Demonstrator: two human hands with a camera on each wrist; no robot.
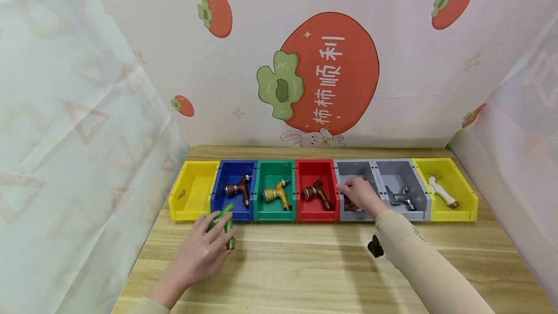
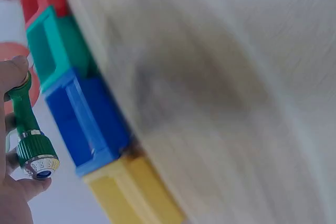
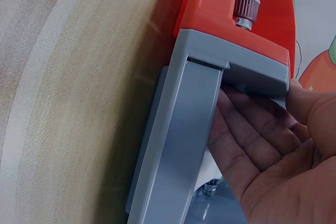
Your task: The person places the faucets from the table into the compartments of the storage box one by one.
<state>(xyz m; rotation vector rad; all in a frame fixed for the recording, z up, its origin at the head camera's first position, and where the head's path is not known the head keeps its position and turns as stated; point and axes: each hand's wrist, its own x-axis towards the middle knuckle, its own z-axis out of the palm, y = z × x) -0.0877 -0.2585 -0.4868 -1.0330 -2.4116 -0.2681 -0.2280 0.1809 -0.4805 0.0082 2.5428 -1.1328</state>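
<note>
My left hand (image 1: 202, 251) holds a green faucet (image 2: 26, 114) over the table, in front of the leftmost yellow bin (image 1: 178, 214) and the blue bin (image 1: 218, 214). The faucet has a ribbed knob with a silvery end, which points toward the thumb in the left wrist view. At the left grey bin (image 3: 184, 129), my right hand (image 1: 361, 194) grips the side wall beside the red bin (image 3: 210, 3). Its thumb lies at the rim while the fingers reach inside, partly hidden. Below those fingers a white piece with a chrome end (image 3: 210, 186) shows.
Faucets lie in the other bins: brown (image 1: 237, 189) in blue, yellow (image 1: 277, 194) in the green bin (image 1: 274, 215), dark red (image 1: 317, 194) in red, chrome (image 1: 402, 198) in the right grey bin, white (image 1: 442, 192) in the right yellow bin. Cloth walls enclose the wooden table (image 1: 296, 270).
</note>
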